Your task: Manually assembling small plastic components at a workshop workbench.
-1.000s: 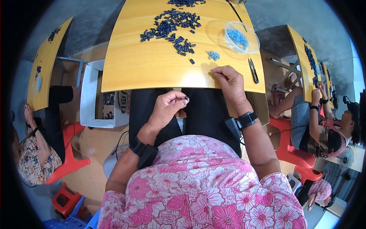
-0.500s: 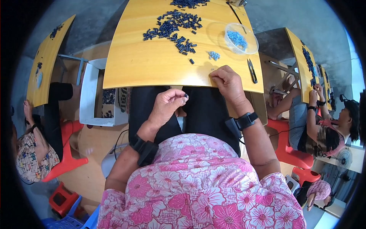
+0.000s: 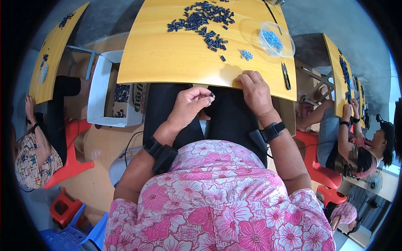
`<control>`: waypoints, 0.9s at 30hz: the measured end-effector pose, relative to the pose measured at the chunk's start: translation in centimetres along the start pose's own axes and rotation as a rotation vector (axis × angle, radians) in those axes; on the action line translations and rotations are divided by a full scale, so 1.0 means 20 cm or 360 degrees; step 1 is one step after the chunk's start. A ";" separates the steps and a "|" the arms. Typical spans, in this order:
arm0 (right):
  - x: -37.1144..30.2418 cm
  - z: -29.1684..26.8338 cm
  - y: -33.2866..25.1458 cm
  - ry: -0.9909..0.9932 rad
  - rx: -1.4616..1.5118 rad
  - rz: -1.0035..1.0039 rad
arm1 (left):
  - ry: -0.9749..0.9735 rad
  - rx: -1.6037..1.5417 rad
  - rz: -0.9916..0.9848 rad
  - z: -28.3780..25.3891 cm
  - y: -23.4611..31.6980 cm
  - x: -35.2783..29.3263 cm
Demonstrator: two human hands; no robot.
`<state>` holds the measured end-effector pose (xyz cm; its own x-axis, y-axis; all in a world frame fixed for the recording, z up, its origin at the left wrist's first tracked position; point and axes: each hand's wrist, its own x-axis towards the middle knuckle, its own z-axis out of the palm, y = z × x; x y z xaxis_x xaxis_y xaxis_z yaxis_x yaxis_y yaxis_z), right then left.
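My left hand (image 3: 188, 106) is over my lap, just off the near table edge, with thumb and forefinger pinching a small black part (image 3: 212, 95). At the front edge of the yellow table (image 3: 167, 62), my right hand (image 3: 256, 93) rests with its fingers curled downward and closed; what they hold, if anything, is hidden. Beyond it lies a little heap of clear-blue pieces (image 3: 246, 55). A single black part (image 3: 222, 58) sits left of that heap. Farther back spreads a pile of black cylindrical parts (image 3: 205, 19).
A clear round tub (image 3: 289, 47) holds more blue pieces (image 3: 272, 40). Black thread snips (image 3: 286, 76) lie near the table's right edge. Left of my legs stands a white box (image 3: 95, 104) with dark parts inside. Other people sit at side tables on red stools (image 3: 72, 146).
The whole view has shifted, so the table appears higher and farther right. My right hand has drawn slightly back toward the table edge. My left hand keeps its pinch on the black part.
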<state>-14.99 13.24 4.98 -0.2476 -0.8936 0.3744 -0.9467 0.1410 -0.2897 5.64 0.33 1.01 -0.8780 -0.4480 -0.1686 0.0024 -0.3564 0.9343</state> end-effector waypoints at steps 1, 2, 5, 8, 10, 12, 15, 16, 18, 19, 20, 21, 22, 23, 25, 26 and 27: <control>0.00 0.00 0.00 0.0008 -0.0015 -0.0047 | 0.0014 0.0002 -0.0003 0.00 0.00 0.00; 0.01 0.00 -0.01 0.0018 -0.0030 -0.0093 | 0.0011 -0.0023 0.0028 0.00 -0.01 0.00; 0.03 -0.01 -0.02 -0.0027 0.0255 0.0129 | 0.0033 -0.0041 0.0012 0.00 0.00 0.00; 0.03 -0.02 -0.08 -0.0155 0.0832 0.0380 | 0.0037 0.0148 0.0141 0.00 -0.01 0.00; 0.04 -0.03 -0.14 -0.0211 0.1271 0.0585 | 0.0059 0.0143 0.0115 0.02 0.00 -0.01; 0.07 -0.04 -0.19 -0.0404 0.1688 0.0710 | 0.0081 0.0137 0.0091 0.03 0.02 -0.02; 0.08 -0.02 -0.20 -0.0530 0.1682 0.0638 | 0.0081 0.0223 0.0081 0.03 0.04 -0.03; 0.08 -0.02 -0.20 -0.0531 0.1682 0.0641 | 0.0072 0.0275 0.0108 0.03 0.05 -0.03; 0.07 -0.02 -0.21 -0.0602 0.1550 0.0579 | 0.0066 0.0326 0.0131 0.04 0.06 -0.04; 0.07 -0.02 -0.22 -0.0606 0.1551 0.0581 | 0.0056 0.0314 0.0097 0.04 0.07 -0.04; 0.07 -0.02 -0.24 -0.0574 0.1473 0.0575 | 0.0047 0.0302 0.0062 0.04 0.08 -0.04; 0.07 -0.02 -0.25 -0.0542 0.1397 0.0567 | 0.0050 0.0302 0.0060 0.04 0.08 -0.04; 0.07 -0.02 -0.25 -0.0546 0.1399 0.0567 | 0.0064 0.0356 0.0145 0.04 0.07 -0.04; 0.07 -0.01 -0.25 -0.0525 0.1389 0.0540 | 0.0077 0.0410 0.0230 0.04 0.06 -0.04; 0.08 -0.01 -0.25 -0.0506 0.1377 0.0515 | 0.0077 0.0369 0.0153 0.04 0.08 -0.04; 0.08 -0.01 -0.26 -0.0503 0.1291 0.0481 | 0.0075 0.0330 0.0079 0.04 0.08 -0.04; 0.09 -0.03 -0.27 -0.0499 0.1204 0.0445 | 0.0077 0.0327 0.0078 0.04 0.07 -0.03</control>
<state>-10.42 11.12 7.65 -0.2775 -0.9604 -0.0262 -0.4404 0.1514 -0.8850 5.82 0.87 2.69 -0.8552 -0.5014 -0.1315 -0.0574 -0.1605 0.9854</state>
